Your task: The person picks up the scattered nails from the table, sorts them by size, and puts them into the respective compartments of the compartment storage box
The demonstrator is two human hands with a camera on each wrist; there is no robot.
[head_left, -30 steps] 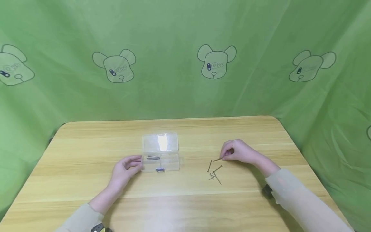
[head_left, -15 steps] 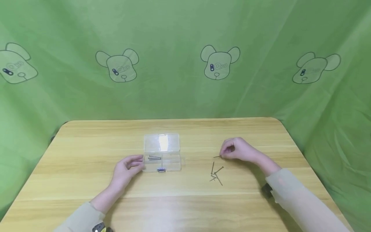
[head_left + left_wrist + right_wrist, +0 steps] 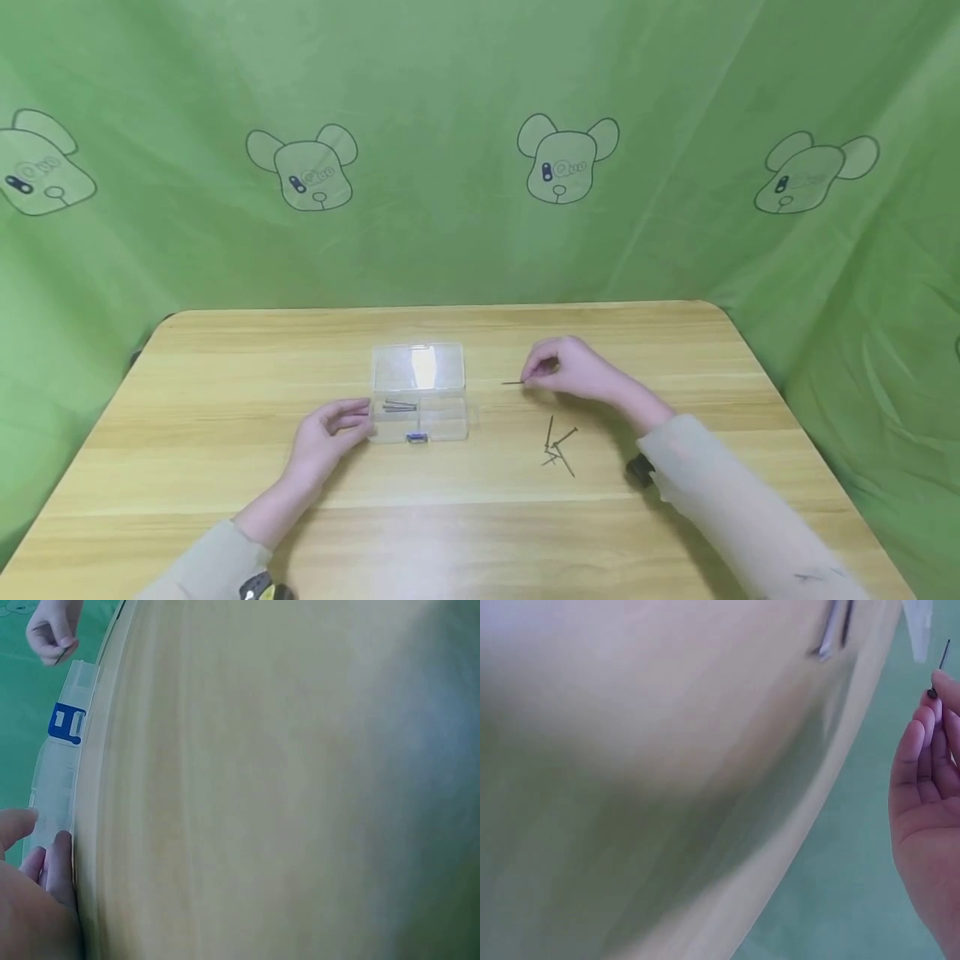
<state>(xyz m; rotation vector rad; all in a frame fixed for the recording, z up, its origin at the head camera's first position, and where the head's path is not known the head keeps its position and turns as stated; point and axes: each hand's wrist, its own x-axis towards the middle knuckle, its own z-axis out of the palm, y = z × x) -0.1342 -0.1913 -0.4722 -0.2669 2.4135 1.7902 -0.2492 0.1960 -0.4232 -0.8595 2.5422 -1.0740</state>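
My right hand point(image 3: 573, 367) pinches a thin dark screw point(image 3: 512, 382) between thumb and fingertips, its shaft pointing left. In the right wrist view, the head of that screw point(image 3: 932, 694) shows at my fingertips. My left hand point(image 3: 322, 437) lies at the left end of a clear plastic box point(image 3: 442, 421), its extended fingers touching the wall. The box's lid point(image 3: 393, 367) stands open at the back, and a blue latch point(image 3: 417, 437) is on the front. A few long screws point(image 3: 400, 407) lie in the back left compartment.
Several loose screws point(image 3: 558, 457) lie in a small pile on the wooden table point(image 3: 480, 542), right of the box and in front of my right hand. A green curtain point(image 3: 435, 250) with mouse-face prints hangs behind the table and at both sides.
My right hand has lifted the screw away from the pile and moved left and back toward the box. The left hand stays at the box's left end.
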